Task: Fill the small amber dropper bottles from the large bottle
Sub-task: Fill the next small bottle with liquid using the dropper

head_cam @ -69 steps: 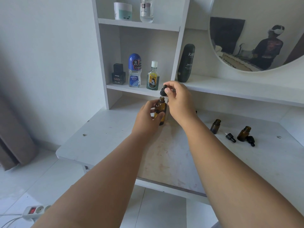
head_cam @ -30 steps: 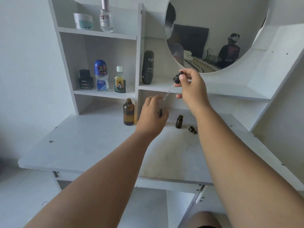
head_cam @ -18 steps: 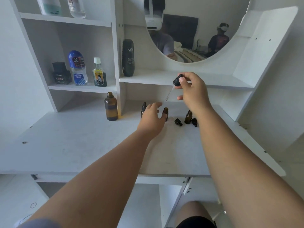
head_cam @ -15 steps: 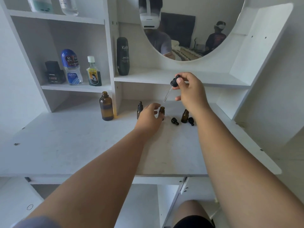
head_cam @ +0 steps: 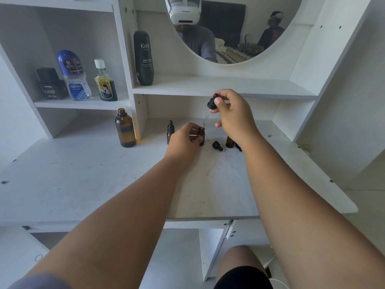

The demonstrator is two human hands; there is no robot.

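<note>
The large amber bottle (head_cam: 124, 130) stands uncapped on the white desk (head_cam: 87, 174), by the shelf divider. My left hand (head_cam: 183, 138) grips a small open amber bottle (head_cam: 201, 134) standing on the desk. My right hand (head_cam: 233, 113) pinches the black bulb of a glass dropper (head_cam: 210, 107), its tip just above that bottle's mouth. A capped small bottle (head_cam: 170, 132) stands left of my left hand. Another small amber bottle (head_cam: 229, 141) stands partly hidden behind my right wrist. A loose black dropper cap (head_cam: 217, 145) lies between them.
The left shelf holds a black box (head_cam: 51, 84), a blue roll-on (head_cam: 73, 76) and a green bottle (head_cam: 105, 82). A tall black bottle (head_cam: 144, 59) stands on the middle shelf under a round mirror (head_cam: 229, 30). The desk's right side slants toward a side panel (head_cam: 325, 130).
The view shifted right and down from the large bottle to the small ones. My left hand closed around a small open bottle, and my right hand brought the dropper tip down over its mouth.
</note>
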